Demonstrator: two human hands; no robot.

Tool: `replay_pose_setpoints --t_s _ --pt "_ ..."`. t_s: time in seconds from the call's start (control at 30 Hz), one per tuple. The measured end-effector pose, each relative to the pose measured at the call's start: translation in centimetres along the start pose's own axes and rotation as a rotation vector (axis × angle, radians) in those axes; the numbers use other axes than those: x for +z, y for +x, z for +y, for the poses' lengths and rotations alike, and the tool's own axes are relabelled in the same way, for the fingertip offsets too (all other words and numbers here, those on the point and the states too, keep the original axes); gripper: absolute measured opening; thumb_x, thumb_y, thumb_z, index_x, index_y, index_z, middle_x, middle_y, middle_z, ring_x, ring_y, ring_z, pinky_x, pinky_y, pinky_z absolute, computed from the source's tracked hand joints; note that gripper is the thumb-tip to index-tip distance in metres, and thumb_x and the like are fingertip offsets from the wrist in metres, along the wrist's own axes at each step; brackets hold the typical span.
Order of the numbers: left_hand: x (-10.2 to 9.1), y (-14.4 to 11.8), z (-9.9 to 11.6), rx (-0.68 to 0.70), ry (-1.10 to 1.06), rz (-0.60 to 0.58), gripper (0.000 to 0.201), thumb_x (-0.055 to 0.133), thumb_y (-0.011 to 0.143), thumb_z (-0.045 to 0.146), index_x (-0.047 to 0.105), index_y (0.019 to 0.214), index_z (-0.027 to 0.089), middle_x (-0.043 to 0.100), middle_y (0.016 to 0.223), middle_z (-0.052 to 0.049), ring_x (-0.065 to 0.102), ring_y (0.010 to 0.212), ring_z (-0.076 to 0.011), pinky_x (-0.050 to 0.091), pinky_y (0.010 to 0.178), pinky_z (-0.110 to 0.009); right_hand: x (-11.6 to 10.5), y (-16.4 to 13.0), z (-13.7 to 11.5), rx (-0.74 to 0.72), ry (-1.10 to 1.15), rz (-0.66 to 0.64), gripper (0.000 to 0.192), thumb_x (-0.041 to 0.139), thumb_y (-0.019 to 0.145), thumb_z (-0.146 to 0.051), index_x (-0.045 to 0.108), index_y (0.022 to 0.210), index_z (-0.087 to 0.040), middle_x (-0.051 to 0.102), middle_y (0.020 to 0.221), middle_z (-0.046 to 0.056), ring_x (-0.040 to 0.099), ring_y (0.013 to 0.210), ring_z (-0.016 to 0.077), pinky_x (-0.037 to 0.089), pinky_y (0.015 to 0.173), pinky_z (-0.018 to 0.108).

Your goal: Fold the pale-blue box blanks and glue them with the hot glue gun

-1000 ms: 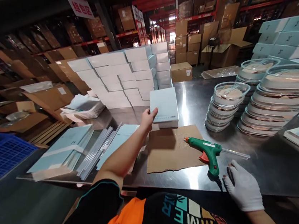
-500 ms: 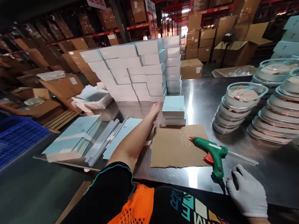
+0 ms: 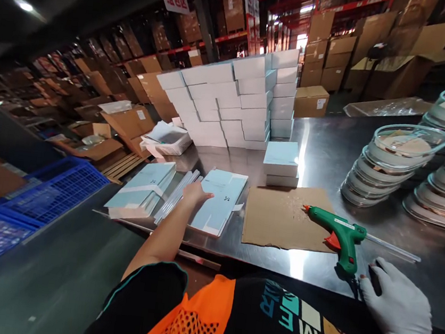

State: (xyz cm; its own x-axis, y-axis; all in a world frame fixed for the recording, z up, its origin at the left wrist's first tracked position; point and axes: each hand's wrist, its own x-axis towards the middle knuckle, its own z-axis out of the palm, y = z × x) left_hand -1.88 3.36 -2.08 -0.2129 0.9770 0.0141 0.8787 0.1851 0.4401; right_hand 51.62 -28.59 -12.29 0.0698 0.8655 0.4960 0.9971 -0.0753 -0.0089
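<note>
My bare left hand [image 3: 196, 192] is at the left edge of a flat light-blue cardboard piece [image 3: 220, 201], its thumb stretched out over it. The other fingers show only in part. Clear glue sticks [image 3: 174, 196] lie just left of that hand, beside a banded stack of light-blue flat pieces [image 3: 142, 187]. My right hand [image 3: 400, 302], in a white glove, rests at the table's front edge with thumb and fingers apart, holding nothing. Near it a green glue gun [image 3: 338, 228] lies with its nozzle over a brown cardboard sheet [image 3: 280, 222].
Two light-blue boxes [image 3: 281, 160] are stacked behind the cardboard sheet. A wall of white boxes [image 3: 222, 102] stands at the back. Stacks of clear-lidded oval containers [image 3: 386, 169] are on the right. A white basket [image 3: 169, 142] and blue crates [image 3: 63, 186] stand left.
My left hand has moved from beside the two stacked boxes, back and left to the flat light-blue piece. My right hand stays beside the glue gun. The view has turned left.
</note>
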Motion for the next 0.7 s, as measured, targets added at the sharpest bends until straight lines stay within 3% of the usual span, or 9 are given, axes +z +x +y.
replay_pose_setpoints --t_s 0.07,0.13,0.2,0.3,0.43,0.53,0.57,0.63,0.7 --pt "-1.3 -0.4 1.1 0.0 -0.11 0.074 0.084 0.098 0.065 0.045 0.066 0.134 0.008 0.063 0.149 -0.034 0.049 0.152 -0.0544 0.048 0.118 -0.056 0.7 0.0 0.4 0.053 0.046 -0.003 0.042 0.048 0.104 -0.047 0.079 0.099 -0.018 0.077 0.13 0.026 0.079 0.107 0.0484 0.066 0.079 0.059" --pt "-3.6 -1.2 2.2 0.035 -0.257 0.093 0.082 0.093 0.07 0.053 0.067 0.134 0.009 0.068 0.145 -0.03 0.057 0.145 -0.0508 0.054 0.112 -0.054 1.1 0.6 0.2 0.131 0.131 0.041 0.043 0.051 0.099 -0.052 0.078 0.099 -0.019 0.077 0.13 0.027 0.078 0.11 0.0509 0.066 0.084 0.064" --pt "-5.9 -2.9 3.3 0.098 -0.409 0.029 0.079 0.086 0.072 0.068 0.074 0.123 0.009 0.078 0.125 -0.025 0.074 0.119 -0.045 0.062 0.096 -0.05 0.8 1.8 -1.0 0.192 0.285 0.09 0.044 0.056 0.094 -0.053 0.079 0.11 -0.019 0.076 0.136 0.025 0.075 0.121 0.0509 0.063 0.097 0.067" --pt "-7.3 -7.4 5.2 0.228 -0.636 -0.123 0.086 0.079 0.064 0.088 0.08 0.105 0.011 0.083 0.096 -0.017 0.078 0.083 -0.0351 0.063 0.073 -0.044 -1.1 4.7 -5.0 0.235 0.627 0.097 0.059 0.066 0.089 -0.057 0.072 0.137 -0.022 0.07 0.15 0.021 0.066 0.14 0.0466 0.053 0.118 0.066" --pt "-4.1 -14.8 8.3 0.321 -1.132 -0.422 0.07 0.096 0.059 0.075 0.081 0.094 0.015 0.081 0.084 -0.011 0.077 0.075 -0.0294 0.062 0.07 -0.038 -4.7 8.7 -11.5 0.276 1.257 -0.073 0.098 0.067 0.086 -0.084 0.051 0.162 -0.024 0.056 0.166 0.022 0.056 0.152 0.0436 0.047 0.124 0.066" --pt "-0.4 -18.5 10.5 0.405 -1.199 -0.881 0.083 0.094 0.059 0.081 0.081 0.112 0.018 0.083 0.097 -0.015 0.082 0.09 -0.0372 0.065 0.072 -0.042 -6.5 10.1 -14.1 0.304 1.555 -0.125 0.109 0.066 0.083 -0.093 0.045 0.167 -0.027 0.048 0.172 0.021 0.046 0.161 0.0413 0.039 0.131 0.064" --pt "0.6 -19.1 11.2 0.463 -1.184 -0.978 0.093 0.09 0.058 0.087 0.08 0.119 0.019 0.083 0.102 -0.017 0.082 0.097 -0.0407 0.066 0.074 -0.045 -6.9 10.3 -14.5 0.311 1.591 -0.109 0.109 0.068 0.082 -0.092 0.044 0.167 -0.028 0.046 0.174 0.02 0.041 0.163 0.0407 0.034 0.133 0.063" --pt "2.4 -19.4 12.5 0.622 -1.154 -0.974 0.115 0.079 0.056 0.101 0.072 0.139 0.021 0.081 0.118 -0.02 0.078 0.115 -0.0458 0.068 0.085 -0.052 -7.1 10.2 -14.8 0.305 1.618 -0.074 0.11 0.071 0.082 -0.09 0.041 0.169 -0.03 0.041 0.177 0.018 0.036 0.167 0.0403 0.028 0.136 0.064" --pt "3.7 -19.2 13.7 0.759 -1.118 -0.736 0.139 0.076 0.053 0.106 0.052 0.161 0.022 0.072 0.142 -0.023 0.067 0.138 -0.0487 0.062 0.106 -0.06 -7.0 9.9 -15.2 0.23 1.639 -0.099 0.114 0.072 0.08 -0.092 0.039 0.171 -0.031 0.04 0.178 0.019 0.036 0.166 0.042 0.028 0.135 0.066"
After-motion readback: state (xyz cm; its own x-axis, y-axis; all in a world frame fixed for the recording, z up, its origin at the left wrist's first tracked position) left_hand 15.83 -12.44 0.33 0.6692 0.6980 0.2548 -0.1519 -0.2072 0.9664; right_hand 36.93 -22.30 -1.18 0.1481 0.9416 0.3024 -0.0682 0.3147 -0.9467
